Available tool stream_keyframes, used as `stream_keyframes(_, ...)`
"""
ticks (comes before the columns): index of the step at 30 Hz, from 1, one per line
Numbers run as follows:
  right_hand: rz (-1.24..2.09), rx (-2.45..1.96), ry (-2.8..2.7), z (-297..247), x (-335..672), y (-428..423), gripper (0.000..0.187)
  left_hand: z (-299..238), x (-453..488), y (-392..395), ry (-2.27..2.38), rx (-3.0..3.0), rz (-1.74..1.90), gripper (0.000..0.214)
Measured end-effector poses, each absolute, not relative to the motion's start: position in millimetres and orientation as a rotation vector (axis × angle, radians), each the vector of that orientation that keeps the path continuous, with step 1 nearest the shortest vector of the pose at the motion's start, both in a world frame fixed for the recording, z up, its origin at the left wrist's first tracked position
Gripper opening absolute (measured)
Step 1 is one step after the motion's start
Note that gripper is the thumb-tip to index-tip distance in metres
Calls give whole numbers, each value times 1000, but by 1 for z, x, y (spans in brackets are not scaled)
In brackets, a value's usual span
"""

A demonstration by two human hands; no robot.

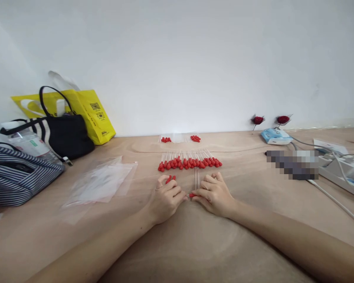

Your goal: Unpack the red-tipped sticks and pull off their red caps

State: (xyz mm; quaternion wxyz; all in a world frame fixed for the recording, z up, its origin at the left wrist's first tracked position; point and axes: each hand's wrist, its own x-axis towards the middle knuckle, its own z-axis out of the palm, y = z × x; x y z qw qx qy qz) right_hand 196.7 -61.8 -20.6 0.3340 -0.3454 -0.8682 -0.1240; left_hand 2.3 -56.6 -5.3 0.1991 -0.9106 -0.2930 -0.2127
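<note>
My left hand (168, 198) is closed, with red rubber bulbs (168, 179) showing between its curled fingers. My right hand (214, 195) pinches another red bulb (192, 195). The fingertips of both hands meet at this bulb, where a short pale end shows; what it belongs to is hard to make out. Behind my right fingers, a few clear thin tubes (196, 176) lie on the table. Just beyond my hands is a row of droppers (190, 162), their red bulbs toward me and clear stems pointing at the wall.
Two small heaps of red bulbs (166, 139) lie near the wall on clear plastic. Clear plastic bags (106, 182) are spread at left, before a yellow bag (98, 118), a black bag (69, 135) and a striped pouch (26, 173). At right are a wipes pack (275, 136) and a power strip (342, 173).
</note>
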Motion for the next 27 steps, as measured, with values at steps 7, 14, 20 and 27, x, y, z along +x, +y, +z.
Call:
stream_keyframes(7, -237, -1085, -2187, -24, 222, -60, 24, -3, -21, -47, -904, -2528, -713, 22)
stream_keyframes(14, 66, -1216, -1926, -31, 232, -43, 22, -1, 0, -49, -1113, -2716, -787, 25)
stream_keyframes(20, 174, -1332, -1899, -35, 238, -24, 20, 12, 33, -15, -1850, -2910, -631, 23)
stream_keyframes(27, 158, -1528, -1820, -37, 246, -16, 13, 9, 53, 12, -2264, -2868, -561, 15)
